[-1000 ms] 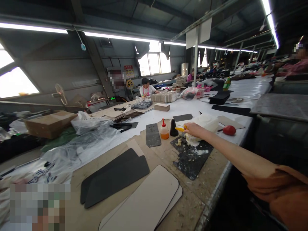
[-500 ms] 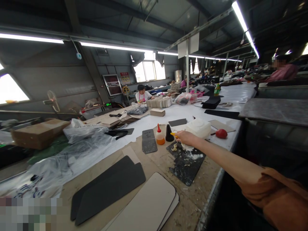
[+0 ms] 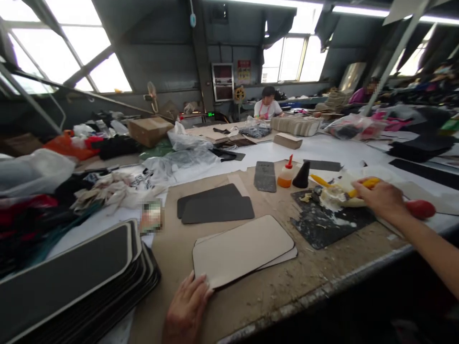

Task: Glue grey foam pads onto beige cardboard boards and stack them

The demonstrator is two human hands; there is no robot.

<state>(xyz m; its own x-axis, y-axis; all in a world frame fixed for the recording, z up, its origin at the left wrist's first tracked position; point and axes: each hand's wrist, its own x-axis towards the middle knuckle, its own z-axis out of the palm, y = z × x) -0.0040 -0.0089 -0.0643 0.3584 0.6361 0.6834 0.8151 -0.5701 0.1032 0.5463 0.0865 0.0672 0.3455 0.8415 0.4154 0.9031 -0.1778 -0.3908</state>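
Note:
My right hand (image 3: 382,198) is closed around the yellow handle of a glue brush (image 3: 360,187). Its head meets a heap of whitish paste (image 3: 333,197) beside a pale plastic container. A second yellow handle (image 3: 319,180) sticks out on the far side of the paste. Beneath lies a dark, paste-smeared board (image 3: 315,231). My left hand (image 3: 188,303) rests with outstretched fingers at the near left corner of a beige rounded panel (image 3: 244,248), which lies over another pale panel. Two dark grey panels (image 3: 218,210) overlap just beyond.
A glue bottle with a red nozzle (image 3: 286,174) stands beside a black cone-shaped object (image 3: 301,176). At left rises a stack of dark, pale-edged panels (image 3: 75,277). A red rounded object (image 3: 420,209) sits at right. Another person (image 3: 267,105) works across the table.
The view has swung left and down, bringing my left hand and the panel stack into sight. My right hand has gone from the black cone to the paste, still gripping a yellow handle.

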